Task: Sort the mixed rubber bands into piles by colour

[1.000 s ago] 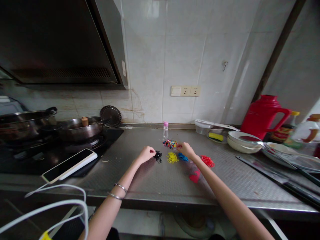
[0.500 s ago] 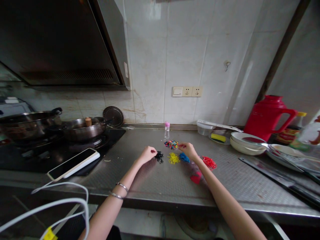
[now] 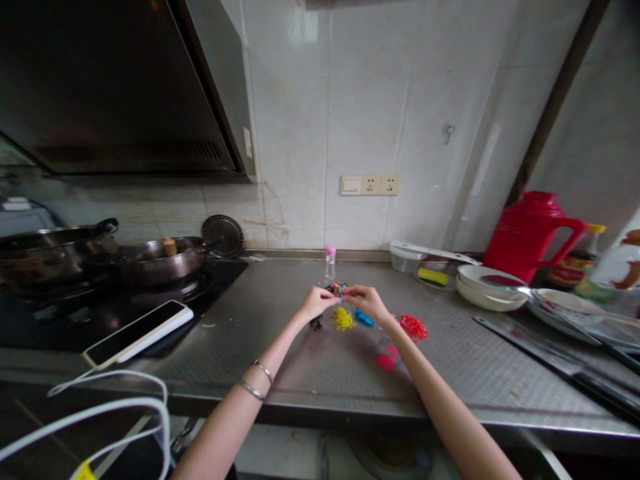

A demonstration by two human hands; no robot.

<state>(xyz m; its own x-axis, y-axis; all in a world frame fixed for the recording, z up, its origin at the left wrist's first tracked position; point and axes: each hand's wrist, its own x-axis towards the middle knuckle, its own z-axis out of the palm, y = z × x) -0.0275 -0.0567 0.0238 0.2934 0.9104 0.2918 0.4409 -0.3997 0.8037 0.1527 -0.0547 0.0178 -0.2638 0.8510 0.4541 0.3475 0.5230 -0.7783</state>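
My left hand (image 3: pixel 316 303) and my right hand (image 3: pixel 368 302) meet over a mixed-colour heap of tiny rubber bands (image 3: pixel 339 288) on the steel counter (image 3: pixel 320 373). Both hands pinch with closed fingers; what they pinch is too small to make out. Sorted piles lie just in front: black (image 3: pixel 315 324), mostly hidden by my left hand, yellow (image 3: pixel 343 319), blue (image 3: pixel 365 319), red (image 3: pixel 415 327). A pink-red piece (image 3: pixel 387 361) lies nearer me. A small clear bottle with a pink cap (image 3: pixel 330 261) stands behind the heap.
A phone (image 3: pixel 139 333) lies at the stove edge on the left, with pans (image 3: pixel 155 260) behind it and white cables (image 3: pixel 100 413) at the lower left. On the right are a red jug (image 3: pixel 527 235), stacked plates (image 3: pixel 487 283), a yellow sponge (image 3: pixel 433 275) and dishes.
My left hand has left the black pile and moved right and back to the mixed heap, meeting my right hand, which stayed near the heap.
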